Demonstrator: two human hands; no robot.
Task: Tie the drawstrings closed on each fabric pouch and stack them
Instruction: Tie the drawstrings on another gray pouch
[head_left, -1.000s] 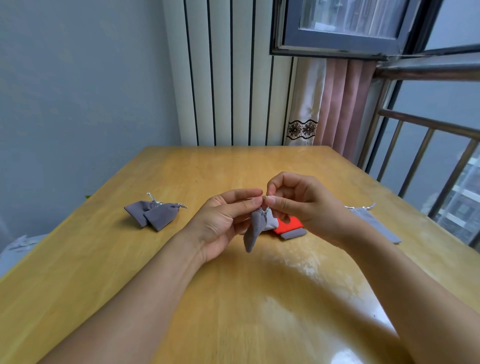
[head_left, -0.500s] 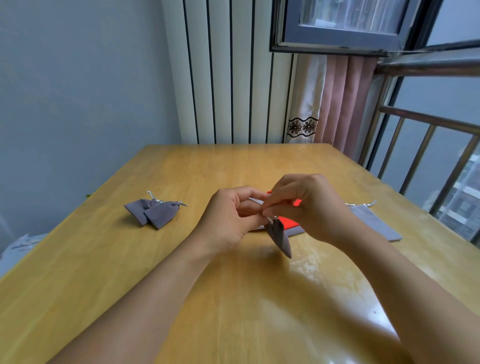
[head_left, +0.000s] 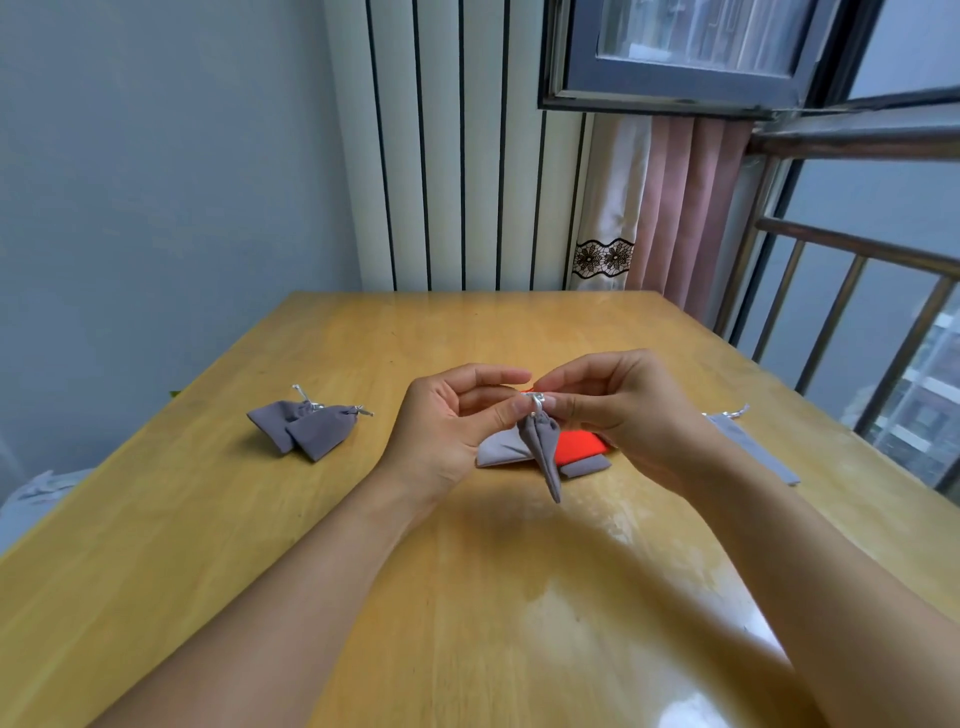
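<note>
Our hands pinch the silver drawstrings together; the grey pouch hangs straight below them.

Home: curtain, wooden table

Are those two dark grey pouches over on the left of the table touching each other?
Touching. The head view shows the nearer pouch overlapping the farther pouch, with no gap between them on the table.
</note>
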